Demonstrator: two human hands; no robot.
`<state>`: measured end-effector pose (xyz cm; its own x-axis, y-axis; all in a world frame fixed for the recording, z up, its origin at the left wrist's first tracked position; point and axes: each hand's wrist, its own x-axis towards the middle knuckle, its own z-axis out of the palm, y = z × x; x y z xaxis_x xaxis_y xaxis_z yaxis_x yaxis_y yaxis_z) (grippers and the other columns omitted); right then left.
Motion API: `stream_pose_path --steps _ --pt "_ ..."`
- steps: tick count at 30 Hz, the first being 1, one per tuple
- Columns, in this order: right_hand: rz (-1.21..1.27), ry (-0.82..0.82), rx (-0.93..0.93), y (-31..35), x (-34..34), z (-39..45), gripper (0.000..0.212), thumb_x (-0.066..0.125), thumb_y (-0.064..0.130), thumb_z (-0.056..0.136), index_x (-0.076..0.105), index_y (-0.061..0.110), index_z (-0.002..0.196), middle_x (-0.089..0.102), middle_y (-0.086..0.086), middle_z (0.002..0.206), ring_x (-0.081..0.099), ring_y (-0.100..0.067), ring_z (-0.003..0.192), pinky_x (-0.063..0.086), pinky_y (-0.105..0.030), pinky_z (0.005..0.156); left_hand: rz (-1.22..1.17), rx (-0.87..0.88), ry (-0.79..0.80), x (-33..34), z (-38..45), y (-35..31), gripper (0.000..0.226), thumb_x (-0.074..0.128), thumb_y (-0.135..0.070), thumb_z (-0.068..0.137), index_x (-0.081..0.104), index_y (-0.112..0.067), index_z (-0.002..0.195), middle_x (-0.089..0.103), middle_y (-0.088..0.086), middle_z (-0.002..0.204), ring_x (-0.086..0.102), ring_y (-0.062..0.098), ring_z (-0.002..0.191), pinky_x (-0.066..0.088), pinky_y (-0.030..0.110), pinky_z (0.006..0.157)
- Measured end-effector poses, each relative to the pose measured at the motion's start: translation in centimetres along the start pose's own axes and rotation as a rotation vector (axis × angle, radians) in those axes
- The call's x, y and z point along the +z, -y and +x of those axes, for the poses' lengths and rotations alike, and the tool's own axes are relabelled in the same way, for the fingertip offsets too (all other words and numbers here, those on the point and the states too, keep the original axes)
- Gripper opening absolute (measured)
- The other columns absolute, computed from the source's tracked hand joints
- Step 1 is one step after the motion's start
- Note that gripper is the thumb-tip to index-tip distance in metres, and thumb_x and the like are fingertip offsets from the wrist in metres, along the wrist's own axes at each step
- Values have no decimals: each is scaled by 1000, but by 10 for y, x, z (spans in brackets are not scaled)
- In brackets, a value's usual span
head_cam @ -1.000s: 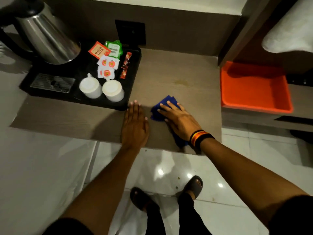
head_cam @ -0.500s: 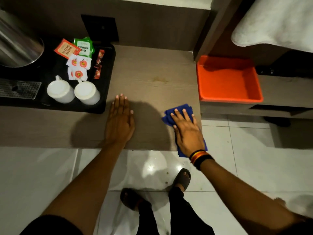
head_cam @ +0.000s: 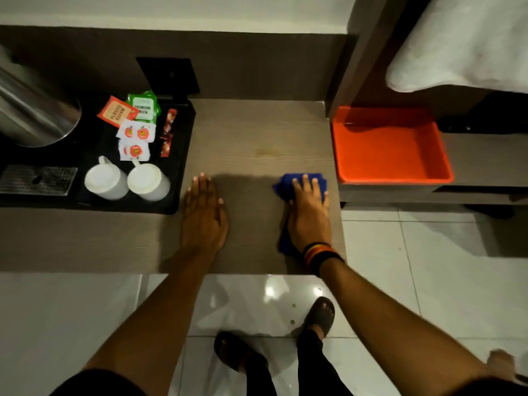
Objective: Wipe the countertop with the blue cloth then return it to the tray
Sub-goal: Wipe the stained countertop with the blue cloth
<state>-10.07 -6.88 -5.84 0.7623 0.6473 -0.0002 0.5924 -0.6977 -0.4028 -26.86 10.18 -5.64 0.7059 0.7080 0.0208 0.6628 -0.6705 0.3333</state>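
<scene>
Head view: my right hand [head_cam: 310, 217] lies flat, fingers spread, pressing the blue cloth [head_cam: 297, 182] onto the countertop [head_cam: 257, 132] beside the orange tray [head_cam: 394, 178]. Left hand [head_cam: 204, 217] flat, empty. Cloth judged soft, light; pinch a bunched fold.

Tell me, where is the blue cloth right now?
The blue cloth lies flat under the right hand at the countertop's right end, just left of the orange tray.

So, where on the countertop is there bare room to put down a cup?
Bare wood lies on the countertop between the black tray and the orange tray, behind both hands. The left hand and the right hand on the blue cloth take the front. The black tray is crowded.
</scene>
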Motion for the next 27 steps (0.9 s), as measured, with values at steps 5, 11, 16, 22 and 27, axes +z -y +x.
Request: stream_pose_path --steps 5,11,16,22,27 --pt "-11 -31 31 21 11 102 50 34 29 103 29 18 152 20 -9 163 11 -26 152 7 -52 123 -7 38 -31 8 4 6 62 26 -29 107 19 -4 163 16 16 174 10 28 162 11 48 134" --pt "5 97 -343 63 21 85 51 39 25 102 32 22 152 26 -2 162 16 -21 151 8 -46 124 -8 -19 -25 6 6 -1 60 34 -23 108 19 -2 163 17 18 173 11 29 162 12 47 134" --pt "10 131 -471 5 -1 28 51 44 23 100 34 26 150 29 3 160 17 -16 151 16 -47 123 -37 -78 -3 -3 9 -4 60 33 -22 110 14 -3 164 11 16 174 7 27 163 9 45 134" --pt "-18 51 -163 30 10 147 51 36 29 101 31 28 152 24 1 162 13 -20 152 10 -48 124 -53 -54 -48 8 9 2 60 29 -27 108 19 -5 163 18 14 174 12 26 162 14 46 134" --pt "-72 102 -452 82 34 86 53 42 27 99 34 26 151 29 1 160 19 -20 150 12 -46 123 -23 -61 -16 4 7 -2 60 31 -22 108 19 -3 163 17 17 173 13 28 162 15 47 133"
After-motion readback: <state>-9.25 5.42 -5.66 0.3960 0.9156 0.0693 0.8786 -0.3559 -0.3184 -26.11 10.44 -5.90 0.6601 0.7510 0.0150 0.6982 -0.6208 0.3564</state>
